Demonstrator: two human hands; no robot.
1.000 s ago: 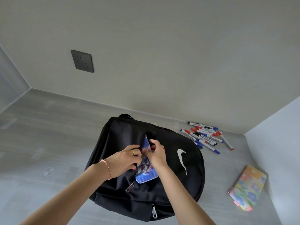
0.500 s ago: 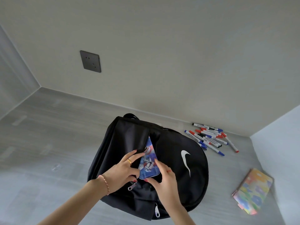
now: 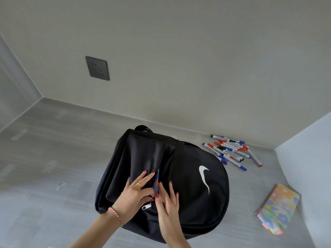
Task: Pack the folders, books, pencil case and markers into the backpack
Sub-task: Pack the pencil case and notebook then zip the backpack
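A black backpack with a white swoosh lies on the grey floor. A blue pencil case is almost wholly inside its front pocket, with only a thin blue edge showing at the opening. My left hand rests with straight fingers on the pocket's left flap. My right hand presses flat on the fabric to the right of the opening, its thumb against the case edge. Several markers with red, blue and black caps lie in a loose pile beyond the bag on the right. A colourful book lies at the far right.
A silver zipper pull hangs just below my left thumb. The beige wall with a dark socket plate runs behind the bag. A pale blue wall closes the right side.
The blue pencil case has slid down into the pocket, from mostly showing to a thin edge. Both hands have flattened onto the bag on either side of the opening.
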